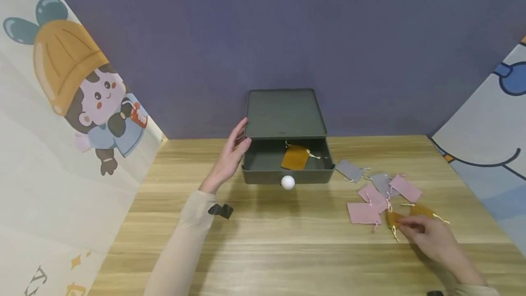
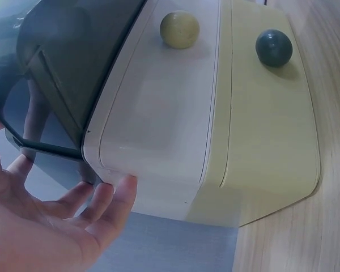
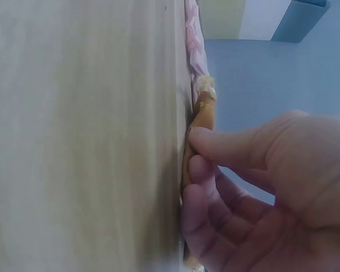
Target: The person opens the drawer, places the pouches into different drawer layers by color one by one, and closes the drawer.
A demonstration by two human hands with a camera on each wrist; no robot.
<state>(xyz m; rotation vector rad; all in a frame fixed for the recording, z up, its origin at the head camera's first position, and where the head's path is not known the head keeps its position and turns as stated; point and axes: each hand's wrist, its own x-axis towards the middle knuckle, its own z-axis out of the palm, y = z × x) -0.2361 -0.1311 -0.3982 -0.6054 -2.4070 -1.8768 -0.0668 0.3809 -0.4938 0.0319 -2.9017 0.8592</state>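
A small drawer unit (image 1: 286, 113) stands against the back wall, its dark top drawer (image 1: 263, 176) pulled out by a white knob. Inside that drawer lies a mustard drawstring pouch (image 1: 295, 157). My left hand (image 1: 225, 161) rests along the unit's left side, fingers spread and lightly bent against it; the left wrist view shows its fingertips at the edge of the white drawer front (image 2: 158, 107). Over on the right, my right hand (image 1: 431, 236) pinches another mustard drawstring pouch (image 1: 393, 219) between thumb and fingers, low at the tabletop.
Pink pouches (image 1: 363, 214) and grey pouches (image 1: 350, 171) lie scattered right of the drawer unit, some overlapping. One more mustard pouch (image 1: 422, 211) lies just behind my right hand. A yellow drawer front (image 2: 266, 124) with a dark knob forms the lowest level of the unit.
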